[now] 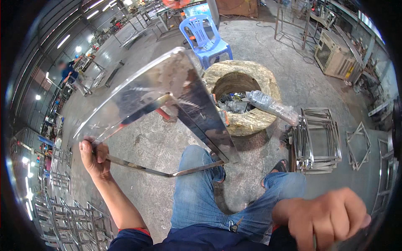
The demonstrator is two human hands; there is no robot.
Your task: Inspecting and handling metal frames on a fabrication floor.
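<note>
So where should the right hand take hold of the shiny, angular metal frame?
On the frame, probably the lower right corner, coming from the right: the narrow bar meets the broad panel there, and the left hand holds the opposite side.

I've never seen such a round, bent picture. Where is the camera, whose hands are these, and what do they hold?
There is no robot here, just a person's bare hands. The single picture comes from a wide fisheye camera worn on that person's head, looking down, so straight edges curve near the rim.

The left hand grips one corner of a shiny, angular metal frame. The right hand is blurred, its fingers curled; whether it holds anything I cannot tell.

There is no table in front, only a grey floor. On it stand a blue plastic chair and a thick, hollow round block with a plastic-wrapped bundle across its rim. To the right is a stack of metal frames.
</note>
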